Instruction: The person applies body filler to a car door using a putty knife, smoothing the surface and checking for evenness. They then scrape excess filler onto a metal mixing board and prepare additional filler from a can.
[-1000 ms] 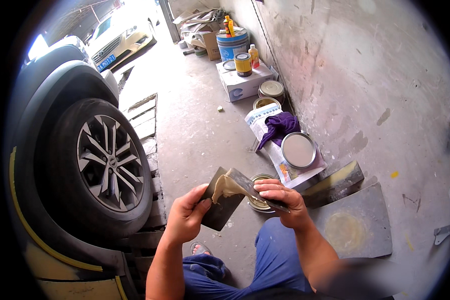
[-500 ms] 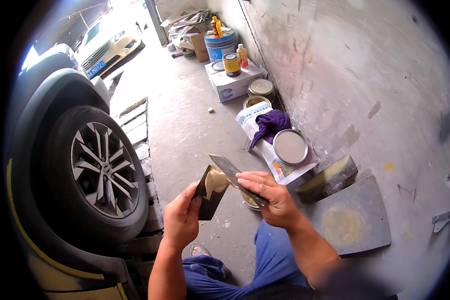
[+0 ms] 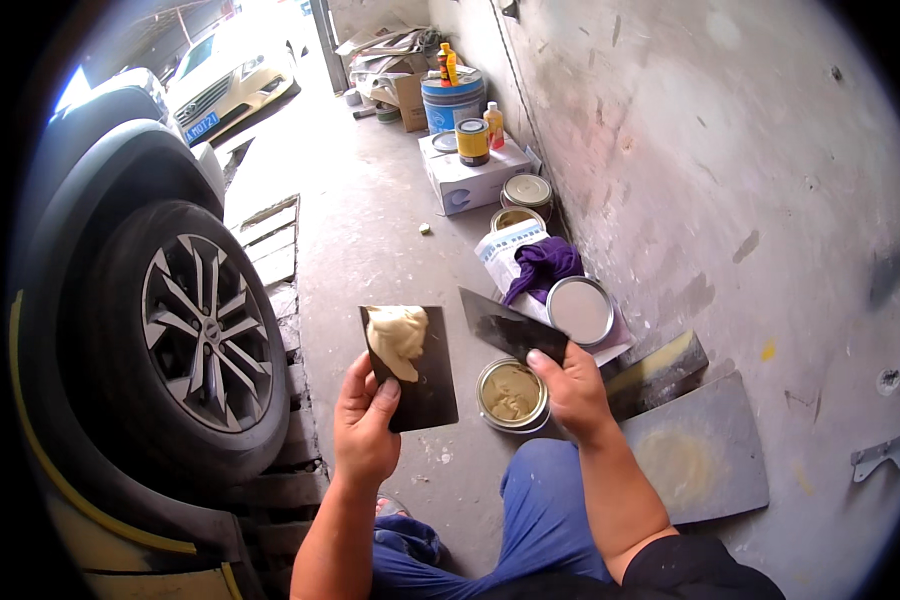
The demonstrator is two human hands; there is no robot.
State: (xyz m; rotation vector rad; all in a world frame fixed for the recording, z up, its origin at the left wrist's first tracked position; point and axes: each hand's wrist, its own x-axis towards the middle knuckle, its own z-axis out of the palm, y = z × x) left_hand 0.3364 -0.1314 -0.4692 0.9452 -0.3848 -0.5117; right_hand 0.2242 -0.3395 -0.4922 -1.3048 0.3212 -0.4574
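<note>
My left hand point(image 3: 366, 425) grips a dark, flat putty spreader point(image 3: 432, 385), thumb on its face. A thick lump of beige body filler point(image 3: 398, 338) sits on the upper left of that spreader. In my right hand point(image 3: 573, 392) is a second dark spreader point(image 3: 510, 322), tilted, with its far corner pointing up and left. The two spreaders are apart. Just below the right one, an open tin of beige filler point(image 3: 512, 393) stands on the floor, its surface stirred up.
To the left is a car wheel point(image 3: 210, 330) under a body panel edged with yellow tape. A purple cloth point(image 3: 545, 267) and round lid point(image 3: 580, 310) lie on a bag at right. Beyond stand more tins and a white box point(image 3: 470, 185). A grey panel point(image 3: 695, 450) leans near the wall.
My hands have drawn apart, and the spreaders no longer meet. The left spreader now faces up with the filler lump on it. The filler tin has come into fuller view.
</note>
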